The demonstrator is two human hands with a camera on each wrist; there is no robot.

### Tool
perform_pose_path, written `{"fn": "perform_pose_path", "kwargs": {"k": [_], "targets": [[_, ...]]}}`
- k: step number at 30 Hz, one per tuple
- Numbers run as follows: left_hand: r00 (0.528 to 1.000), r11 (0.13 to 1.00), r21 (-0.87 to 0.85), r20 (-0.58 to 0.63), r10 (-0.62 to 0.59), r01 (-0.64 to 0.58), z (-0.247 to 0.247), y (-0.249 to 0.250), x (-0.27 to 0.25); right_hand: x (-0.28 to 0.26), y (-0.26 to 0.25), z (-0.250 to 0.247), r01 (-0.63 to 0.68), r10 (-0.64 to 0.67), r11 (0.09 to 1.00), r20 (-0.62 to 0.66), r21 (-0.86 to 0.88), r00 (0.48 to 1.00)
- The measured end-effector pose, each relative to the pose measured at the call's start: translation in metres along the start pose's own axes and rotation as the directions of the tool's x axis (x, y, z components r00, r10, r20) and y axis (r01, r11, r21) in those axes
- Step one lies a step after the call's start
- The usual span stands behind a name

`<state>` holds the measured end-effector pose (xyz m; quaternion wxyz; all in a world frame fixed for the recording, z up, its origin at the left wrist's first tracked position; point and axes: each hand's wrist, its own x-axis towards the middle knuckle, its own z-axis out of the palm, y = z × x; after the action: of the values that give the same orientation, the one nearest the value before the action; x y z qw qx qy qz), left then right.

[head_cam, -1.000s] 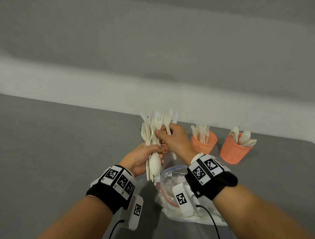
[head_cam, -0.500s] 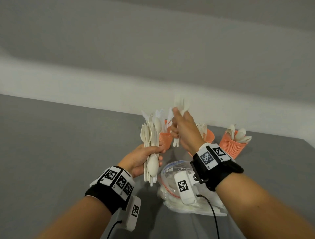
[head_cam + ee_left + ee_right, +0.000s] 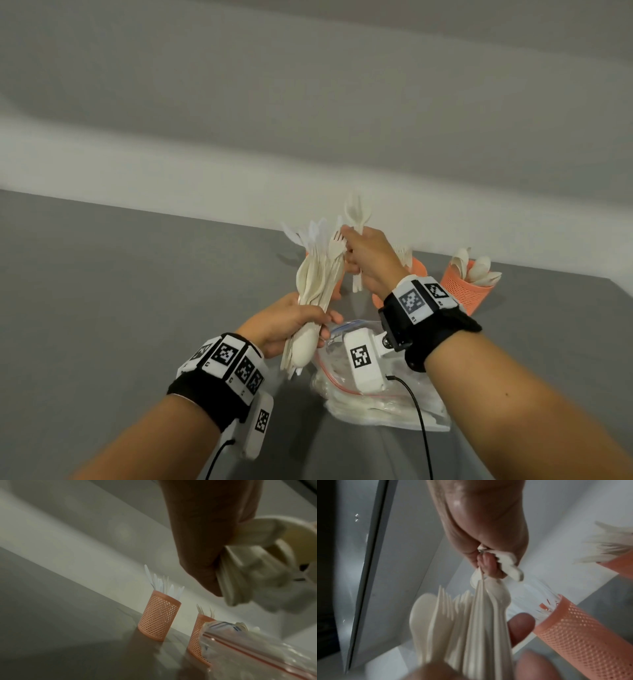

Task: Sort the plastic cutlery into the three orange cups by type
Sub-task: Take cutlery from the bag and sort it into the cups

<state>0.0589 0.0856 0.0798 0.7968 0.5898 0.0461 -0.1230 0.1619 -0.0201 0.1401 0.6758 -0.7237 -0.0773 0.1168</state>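
Note:
My left hand (image 3: pixel 291 322) grips a bundle of mixed white cutlery (image 3: pixel 318 274) upright above the table, leaning right. My right hand (image 3: pixel 368 257) holds a few separate white pieces (image 3: pixel 358 212) in its curled fingers, and its fingertips touch the top of a fork in the bundle. Their handle ends (image 3: pixel 508 563) show under the fist in the right wrist view. Three orange mesh cups stand behind: the knife cup (image 3: pixel 159 616), mostly hidden by the bundle in the head view, the fork cup (image 3: pixel 418 267), and the spoon cup (image 3: pixel 462 284).
A clear zip bag (image 3: pixel 376 394) with more white cutlery lies on the grey table (image 3: pixel 137 308) under my right wrist. A white wall (image 3: pixel 205 171) runs close behind the cups.
My right hand pulled a few pieces out of the bundle, lifted them up to the right, and has come back to the bundle's top. The bundle now leans more to the right.

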Motion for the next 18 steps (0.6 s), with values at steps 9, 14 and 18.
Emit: {"fn": "perform_pose_path", "kwargs": {"k": [9, 14, 18], "targets": [[0.997, 1.000, 0.010, -0.078, 0.007, -0.006, 0.012, 0.003, 0.011, 0.010, -0.006, -0.020, 0.130, -0.130, 0.991, 0.137, 0.011, 0.982], [0.991, 1.000, -0.031, -0.132, -0.002, -0.002, 0.018, 0.001, 0.018, 0.022, -0.026, -0.041, 0.188, -0.189, 0.867, -0.045, 0.461, 0.981], [0.981, 0.993, -0.115, -0.194, -0.004, -0.019, 0.019, -0.002, 0.025, 0.025, -0.018, -0.055, 0.243, -0.240, 0.883, -0.059, 0.401, 0.969]]}}
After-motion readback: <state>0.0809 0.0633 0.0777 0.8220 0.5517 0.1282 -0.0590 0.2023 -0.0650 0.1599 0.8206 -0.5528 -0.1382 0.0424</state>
